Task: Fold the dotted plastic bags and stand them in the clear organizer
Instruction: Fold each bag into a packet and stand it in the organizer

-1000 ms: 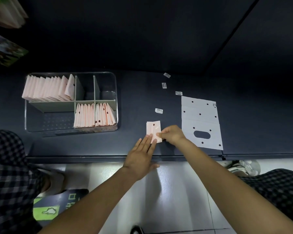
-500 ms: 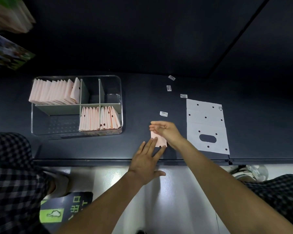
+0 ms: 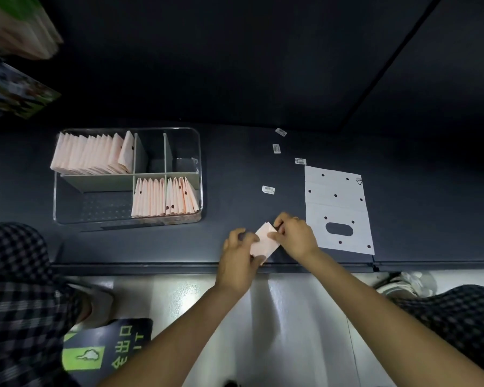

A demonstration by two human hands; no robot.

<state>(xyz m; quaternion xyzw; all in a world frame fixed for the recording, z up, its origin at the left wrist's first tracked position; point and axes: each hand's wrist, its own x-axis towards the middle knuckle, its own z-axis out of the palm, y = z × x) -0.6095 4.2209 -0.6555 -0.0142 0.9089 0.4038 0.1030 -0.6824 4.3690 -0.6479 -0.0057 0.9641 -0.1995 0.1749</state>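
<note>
Mid-fold at lower centre: our left hand [image 3: 239, 256] and right hand [image 3: 295, 236] both pinch the folded bag [image 3: 263, 241]; next, stand it in the organizer [image 3: 199, 174], upper left.

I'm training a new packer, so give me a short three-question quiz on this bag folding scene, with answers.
1. True or false: both hands grip the folded bag.
2. Where does the flat bag lie? A) in the organizer B) on the table right of the hands C) on the floor
3. Fill in: the organizer's front-left compartment holds ____ bags.

Key:
1. True. The left hand and right hand pinch it from either side, tilted above the table.
2. B.
3. No; the folded bags stand in the back-left and front-right compartments.
</note>
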